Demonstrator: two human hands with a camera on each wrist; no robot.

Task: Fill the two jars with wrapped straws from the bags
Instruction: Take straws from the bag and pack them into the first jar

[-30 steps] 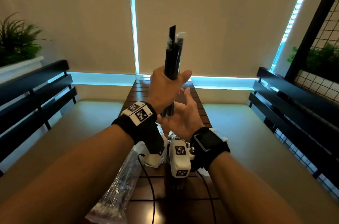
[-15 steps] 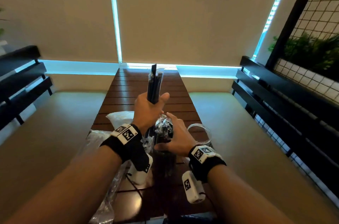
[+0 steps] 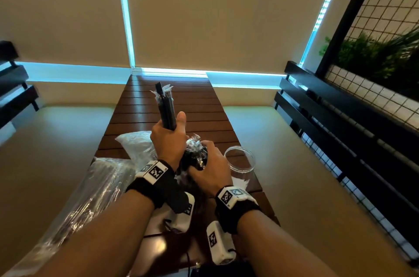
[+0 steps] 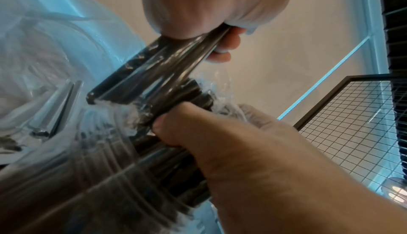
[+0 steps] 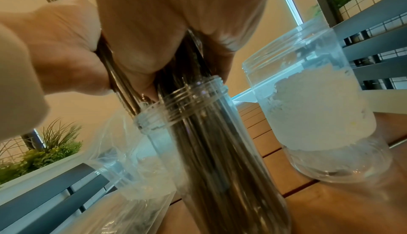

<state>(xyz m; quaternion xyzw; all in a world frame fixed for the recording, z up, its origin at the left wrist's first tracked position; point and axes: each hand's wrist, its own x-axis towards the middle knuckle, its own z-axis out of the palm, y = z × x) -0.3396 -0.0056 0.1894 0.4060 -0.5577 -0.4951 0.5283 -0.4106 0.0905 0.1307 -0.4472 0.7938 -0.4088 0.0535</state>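
My left hand (image 3: pixel 169 140) grips a bundle of black wrapped straws (image 3: pixel 165 106) upright, its lower end at the mouth of the first jar. That clear jar (image 5: pixel 209 133) stands on the table packed with dark straws. My right hand (image 3: pixel 209 166) grips the tops of those straws (image 3: pixel 196 155) just above the jar's threaded neck (image 5: pixel 182 103). In the left wrist view the held bundle (image 4: pixel 176 60) comes down beside the right hand (image 4: pixel 231 147). A second clear jar (image 3: pixel 240 160) with a white patch on its side stands to the right with no straws in it.
A long clear bag of straws (image 3: pixel 97 197) lies at the table's left edge, and another bag (image 3: pixel 136 143) lies behind it. The slatted wooden table (image 3: pixel 172 100) runs away from me between cushioned benches. A black wire-grid frame with plants (image 3: pixel 374 61) stands at the right.
My left hand has come down with the straw bundle from high up to the jar's mouth. My right hand left the bundle's lower end and now grips the straws in the jar.
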